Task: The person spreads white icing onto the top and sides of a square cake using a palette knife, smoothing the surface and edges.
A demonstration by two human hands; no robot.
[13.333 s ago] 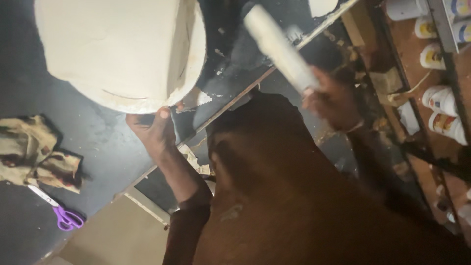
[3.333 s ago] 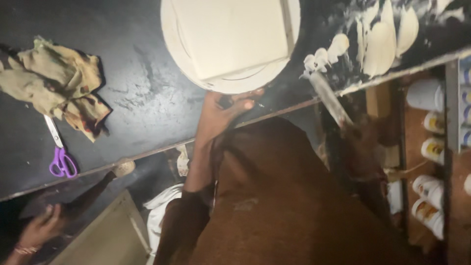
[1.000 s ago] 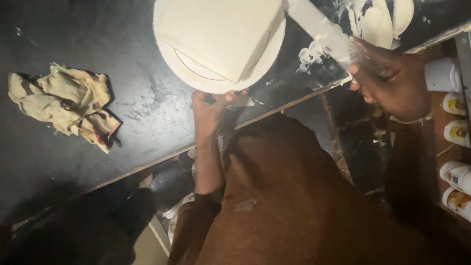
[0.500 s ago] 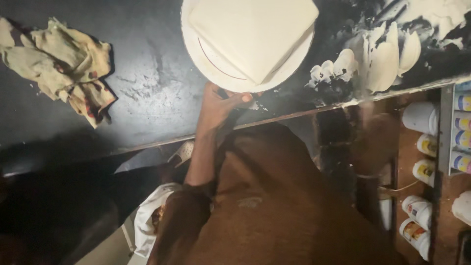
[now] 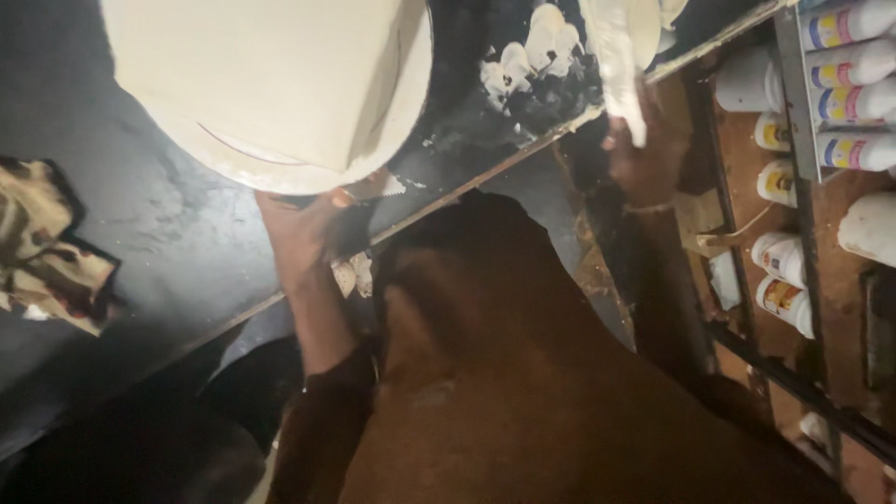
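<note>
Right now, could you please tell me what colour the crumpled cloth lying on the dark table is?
The cloth is tan with darker brown patches, seen in the head view.

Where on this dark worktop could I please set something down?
Bare dark worktop lies between the round white cake board, the crumpled stained cloth and the left hand. It is crowded at the white icing blobs near the right hand.

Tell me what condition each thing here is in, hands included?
Cake: coated smooth in white icing, on a round board.
Left hand: at the board's rim.
Right hand: gripping an icing-smeared spatula.
Icing dollops: scraped onto the black counter.
Cloth: crumpled, stained.
Bottles: shelved, capped.
</note>
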